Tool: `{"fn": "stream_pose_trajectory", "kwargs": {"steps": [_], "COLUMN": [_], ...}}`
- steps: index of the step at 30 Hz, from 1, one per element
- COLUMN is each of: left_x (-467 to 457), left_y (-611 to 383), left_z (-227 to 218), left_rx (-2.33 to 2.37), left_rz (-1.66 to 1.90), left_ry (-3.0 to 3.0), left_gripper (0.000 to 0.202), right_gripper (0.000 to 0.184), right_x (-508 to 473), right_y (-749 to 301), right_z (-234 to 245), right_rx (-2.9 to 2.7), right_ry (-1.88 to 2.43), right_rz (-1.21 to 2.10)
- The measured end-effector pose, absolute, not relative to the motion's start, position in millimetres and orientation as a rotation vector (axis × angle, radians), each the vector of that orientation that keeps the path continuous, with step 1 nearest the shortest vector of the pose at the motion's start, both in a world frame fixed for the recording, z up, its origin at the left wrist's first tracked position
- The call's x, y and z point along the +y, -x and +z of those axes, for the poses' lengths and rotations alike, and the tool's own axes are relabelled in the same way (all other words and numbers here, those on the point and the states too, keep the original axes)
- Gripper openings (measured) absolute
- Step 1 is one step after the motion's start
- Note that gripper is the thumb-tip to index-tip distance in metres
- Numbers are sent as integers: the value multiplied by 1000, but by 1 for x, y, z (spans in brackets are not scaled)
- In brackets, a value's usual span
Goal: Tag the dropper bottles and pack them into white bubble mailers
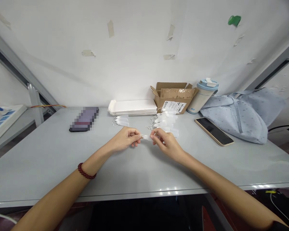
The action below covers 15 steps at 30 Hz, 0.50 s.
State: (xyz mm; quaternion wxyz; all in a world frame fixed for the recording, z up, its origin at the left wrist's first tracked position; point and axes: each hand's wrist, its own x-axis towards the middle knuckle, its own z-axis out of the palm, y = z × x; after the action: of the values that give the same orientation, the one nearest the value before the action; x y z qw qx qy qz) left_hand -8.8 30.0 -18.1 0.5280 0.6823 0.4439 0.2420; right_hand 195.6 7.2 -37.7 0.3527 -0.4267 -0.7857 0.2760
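Between my two hands, over the middle of the table, is a small translucent white tag [146,137] of the kind with a string loop. My left hand [130,138] pinches its left end between thumb and fingers. At its right end, my right hand [165,141] closes thumb and forefinger on it. Beyond my right hand lies a group of similar white tags [166,120] with strings. A smaller group of such tags [122,120] rests beyond my left hand. Fine detail of the held tag is hidden by fingertips.
Against the wall stand a stack of white flat boxes [135,107], an open cardboard box [174,99] and a tumbler [202,96]. A phone [214,131] and a pale blue cloth bag [236,115] lie to the right. A dark, pixelated flat object [84,119] is at left.
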Motion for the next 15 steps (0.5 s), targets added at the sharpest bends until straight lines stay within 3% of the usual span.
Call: {"fn": "stream_pose_trajectory", "kwargs": {"steps": [15], "left_x": [33], "left_y": [14], "left_z": [-16], "left_rx": [1084], "left_rz": [768], "left_ry": [-1577], "left_gripper": [26], "right_gripper": [10], "right_x": [16], "right_y": [-201], "right_z": [-38], "right_rx": [-1958], "right_ry": [1062], "right_rz": [509]}}
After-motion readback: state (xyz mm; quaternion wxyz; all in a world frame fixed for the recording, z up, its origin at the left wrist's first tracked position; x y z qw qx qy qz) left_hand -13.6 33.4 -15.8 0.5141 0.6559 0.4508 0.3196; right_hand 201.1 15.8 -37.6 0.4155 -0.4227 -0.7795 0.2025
